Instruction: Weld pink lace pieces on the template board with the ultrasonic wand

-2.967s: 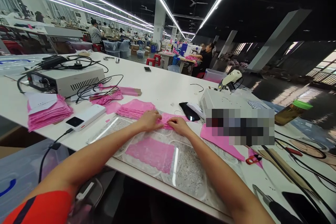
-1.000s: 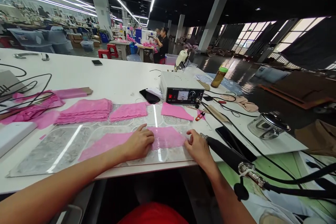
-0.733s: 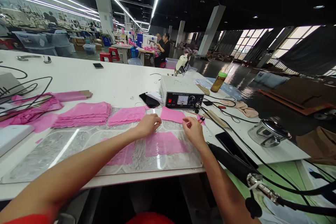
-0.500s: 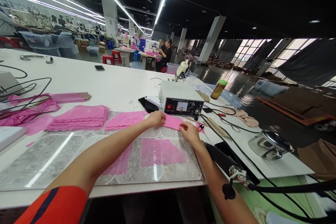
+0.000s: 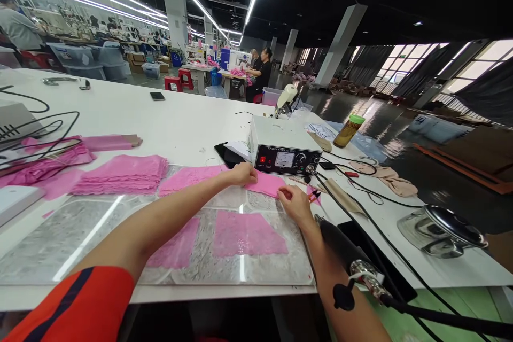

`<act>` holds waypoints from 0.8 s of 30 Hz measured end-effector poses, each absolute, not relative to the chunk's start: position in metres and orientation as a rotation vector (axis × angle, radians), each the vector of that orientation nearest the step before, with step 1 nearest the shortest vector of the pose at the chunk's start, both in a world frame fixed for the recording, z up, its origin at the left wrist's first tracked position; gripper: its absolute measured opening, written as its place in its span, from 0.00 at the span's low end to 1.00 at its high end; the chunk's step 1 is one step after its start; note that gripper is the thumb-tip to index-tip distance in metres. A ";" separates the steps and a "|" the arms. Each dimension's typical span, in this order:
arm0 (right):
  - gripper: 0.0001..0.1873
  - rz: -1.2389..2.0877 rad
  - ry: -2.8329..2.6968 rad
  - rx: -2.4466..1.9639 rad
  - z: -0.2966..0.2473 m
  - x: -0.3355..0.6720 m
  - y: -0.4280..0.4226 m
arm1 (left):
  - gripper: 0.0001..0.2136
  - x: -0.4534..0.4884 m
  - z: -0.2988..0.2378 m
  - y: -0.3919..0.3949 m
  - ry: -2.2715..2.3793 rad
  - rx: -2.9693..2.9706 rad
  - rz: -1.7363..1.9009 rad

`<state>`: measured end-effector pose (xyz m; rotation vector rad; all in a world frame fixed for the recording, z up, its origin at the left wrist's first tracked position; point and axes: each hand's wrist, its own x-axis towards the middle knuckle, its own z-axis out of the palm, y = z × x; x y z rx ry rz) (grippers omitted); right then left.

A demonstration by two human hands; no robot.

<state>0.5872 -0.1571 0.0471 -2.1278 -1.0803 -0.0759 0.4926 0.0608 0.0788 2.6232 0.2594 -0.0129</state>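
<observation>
A pink fabric piece (image 5: 264, 184) lies at the back edge of a glossy marbled board (image 5: 120, 235), below a control box. My left hand (image 5: 243, 173) is closed at its left end, fingertips pinched on the cloth. At its right end, my right hand (image 5: 295, 203) pinches the corner between thumb and fingers. Another pink panel (image 5: 249, 232) rests flat on the board in front, and a second flat panel (image 5: 178, 248) is partly covered by my left forearm. To the left are a low fabric pile (image 5: 188, 176) and a thicker fabric stack (image 5: 122, 173).
The white control box (image 5: 286, 136) stands behind my hands. Right of my right hand are thread snips (image 5: 315, 196), a black handheld tool (image 5: 336, 243) with a cable, and a lidded glass pot (image 5: 435, 232). A green-capped bottle (image 5: 348, 131) and a phone (image 5: 157, 96) sit farther back.
The camera view has shifted slightly, so the table things appear moved. Both hands stay at the same fabric piece, with little visible change in their grip.
</observation>
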 end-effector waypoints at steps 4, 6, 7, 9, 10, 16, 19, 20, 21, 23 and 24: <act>0.13 -0.184 -1.164 -2.138 0.050 0.580 -0.154 | 0.15 0.496 0.090 0.061 0.214 2.605 0.016; 0.12 -0.311 -1.222 -2.153 0.050 0.577 -0.152 | 0.14 0.496 0.100 0.060 0.193 2.603 0.022; 0.11 -0.375 -1.246 -2.158 0.049 0.577 -0.151 | 0.14 0.495 0.105 0.058 0.183 2.602 0.021; 0.08 -0.460 -1.268 -2.159 0.049 0.576 -0.151 | 0.12 0.490 0.116 0.055 0.167 2.598 0.017; 0.08 -0.465 -1.267 -2.156 0.050 0.575 -0.153 | 0.10 0.485 0.121 0.053 0.164 2.593 0.013; 0.08 -0.424 -1.505 -2.012 0.056 0.550 -0.184 | 0.05 0.430 0.131 0.037 0.166 2.505 -0.075; 0.07 -0.435 -1.688 -1.899 0.055 0.528 -0.204 | 0.03 0.395 0.127 0.025 0.137 2.450 -0.157; 0.07 -0.436 -1.736 -1.871 0.054 0.521 -0.210 | 0.03 0.385 0.125 0.020 0.121 2.436 -0.177; 0.07 -0.442 -1.775 -1.850 0.052 0.515 -0.215 | 0.03 0.375 0.123 0.016 0.105 2.427 -0.190; 0.08 -0.462 -1.830 -1.819 0.050 0.507 -0.224 | 0.04 0.359 0.120 0.006 0.071 2.428 -0.195; 0.08 -0.472 -1.849 -1.809 0.048 0.504 -0.227 | 0.04 0.353 0.119 0.001 0.054 2.439 -0.186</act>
